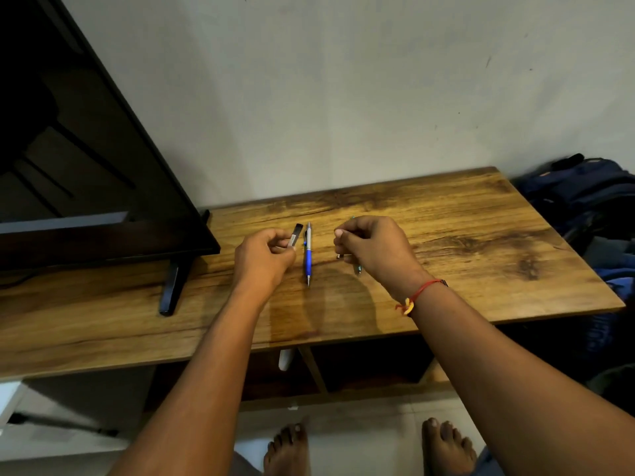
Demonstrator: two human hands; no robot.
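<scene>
My left hand (264, 255) is curled, thumb and fingertips pinching the lower end of a short black and silver piece (297, 234). It is a slim, straight bit of pen barrel or cap that sticks up and away from my knuckles, just above the table (464, 235). My right hand (372, 249) is curled tighter, fingers folded round a teal pen (358, 269). Only its greenish tip shows below my palm and a sliver of its far end above my knuckles. Something small and pale pokes out under my fingertips, but I cannot tell what it is. My two hands are apart, and between them a blue pen (308, 254) lies flat on the wood, touched by neither. It has a silver upper barrel, a glossy blue grip and a fine metal point aimed toward me. The tabletop is smooth wood-grain laminate, warm brown with darker streaks and knots. A thin red thread (421, 293) with a yellow knot circles my right wrist. To my left stands a black flat screen (86, 149) on a slanted glossy foot (171, 290). The wall (343, 97) behind is matte, pale and scuffed. A dark blue fabric backpack (584, 187) slumps beyond the table's right end.
</scene>
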